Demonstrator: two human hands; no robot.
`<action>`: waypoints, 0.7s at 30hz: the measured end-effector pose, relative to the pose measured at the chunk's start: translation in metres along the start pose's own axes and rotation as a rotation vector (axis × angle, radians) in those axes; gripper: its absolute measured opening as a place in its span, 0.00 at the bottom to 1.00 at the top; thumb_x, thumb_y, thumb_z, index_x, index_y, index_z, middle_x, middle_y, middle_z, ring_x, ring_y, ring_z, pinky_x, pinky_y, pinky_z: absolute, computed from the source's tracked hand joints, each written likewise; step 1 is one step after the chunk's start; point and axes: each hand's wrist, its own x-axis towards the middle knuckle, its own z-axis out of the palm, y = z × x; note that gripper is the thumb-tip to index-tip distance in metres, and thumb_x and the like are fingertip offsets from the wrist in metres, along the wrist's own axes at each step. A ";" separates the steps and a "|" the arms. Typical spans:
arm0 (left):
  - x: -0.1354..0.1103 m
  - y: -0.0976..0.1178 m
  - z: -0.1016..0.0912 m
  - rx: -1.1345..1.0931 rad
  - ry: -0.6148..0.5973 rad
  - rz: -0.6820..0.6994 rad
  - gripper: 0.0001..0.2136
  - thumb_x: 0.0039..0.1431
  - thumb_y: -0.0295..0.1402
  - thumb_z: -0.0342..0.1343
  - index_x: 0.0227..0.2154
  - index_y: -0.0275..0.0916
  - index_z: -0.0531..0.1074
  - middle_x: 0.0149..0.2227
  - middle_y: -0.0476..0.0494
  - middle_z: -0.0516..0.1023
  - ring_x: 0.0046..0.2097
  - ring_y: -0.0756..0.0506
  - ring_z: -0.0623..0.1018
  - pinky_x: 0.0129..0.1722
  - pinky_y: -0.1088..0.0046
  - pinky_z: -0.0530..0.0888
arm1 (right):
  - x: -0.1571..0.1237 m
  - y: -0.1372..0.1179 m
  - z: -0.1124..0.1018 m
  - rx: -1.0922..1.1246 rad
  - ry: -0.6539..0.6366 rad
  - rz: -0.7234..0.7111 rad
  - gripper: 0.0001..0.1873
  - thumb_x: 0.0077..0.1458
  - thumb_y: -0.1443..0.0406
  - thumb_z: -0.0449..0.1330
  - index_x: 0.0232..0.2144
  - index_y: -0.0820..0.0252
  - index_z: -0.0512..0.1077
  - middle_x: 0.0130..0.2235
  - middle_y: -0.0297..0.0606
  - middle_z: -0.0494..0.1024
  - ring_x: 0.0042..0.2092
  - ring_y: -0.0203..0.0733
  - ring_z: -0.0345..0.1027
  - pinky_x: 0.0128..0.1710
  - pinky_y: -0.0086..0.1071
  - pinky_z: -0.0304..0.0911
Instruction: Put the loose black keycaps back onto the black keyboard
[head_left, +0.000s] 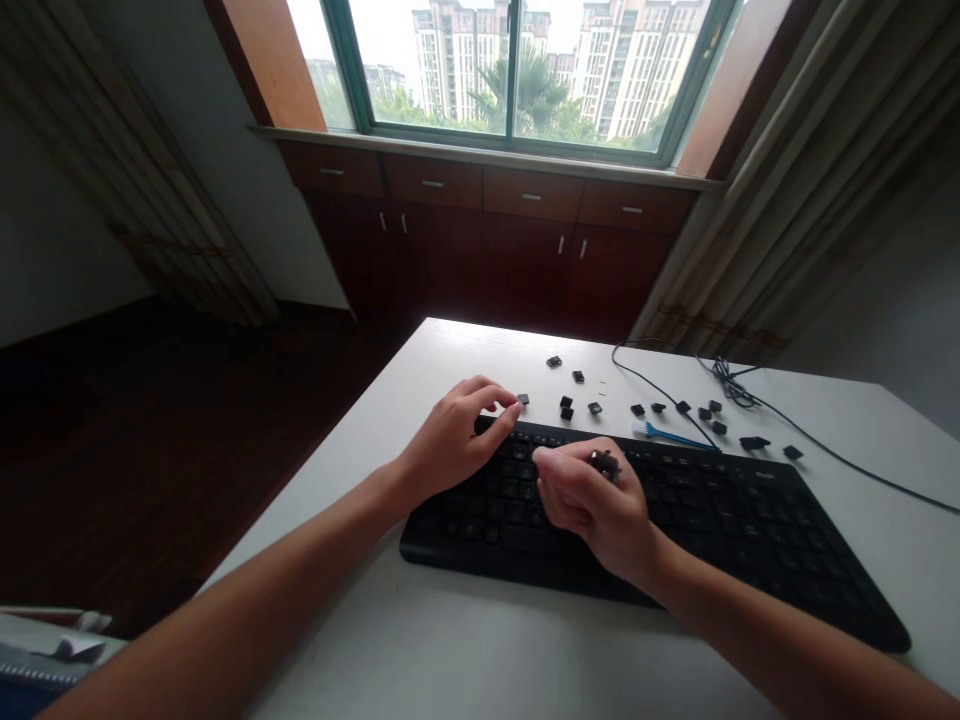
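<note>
A black keyboard (705,520) lies at a slant across the white table, several of its keys taken out at the left end. My left hand (454,440) is over its upper left corner, thumb and index finger pinched at a small black keycap (523,399). My right hand (596,505) is closed in a fist above the keys. A dark tool (606,465) pokes out at the top of this fist; its other end is hidden, so its kind is unclear.
Several loose black keycaps (566,407) are scattered behind the keyboard. A blue brush (667,434) with pale bristles lies against its back edge. A black cable (825,435) runs over the right side of the white table (330,600). Cabinets (480,240) stand beneath the window.
</note>
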 end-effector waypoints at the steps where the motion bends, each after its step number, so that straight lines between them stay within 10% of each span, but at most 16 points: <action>1: 0.000 -0.001 0.000 -0.003 0.002 -0.001 0.11 0.69 0.39 0.53 0.41 0.41 0.77 0.44 0.43 0.78 0.46 0.44 0.77 0.46 0.66 0.75 | -0.001 0.000 0.000 -0.066 -0.009 -0.016 0.31 0.62 0.54 0.58 0.12 0.57 0.53 0.14 0.26 0.51 0.18 0.29 0.41 0.18 0.31 0.37; 21: 0.005 -0.011 -0.002 -0.014 -0.014 -0.156 0.12 0.65 0.45 0.57 0.42 0.44 0.76 0.45 0.47 0.76 0.41 0.46 0.77 0.39 0.73 0.74 | 0.005 -0.009 0.002 -0.088 -0.066 -0.137 0.24 0.53 0.71 0.57 0.14 0.56 0.49 0.16 0.23 0.50 0.20 0.26 0.40 0.18 0.28 0.38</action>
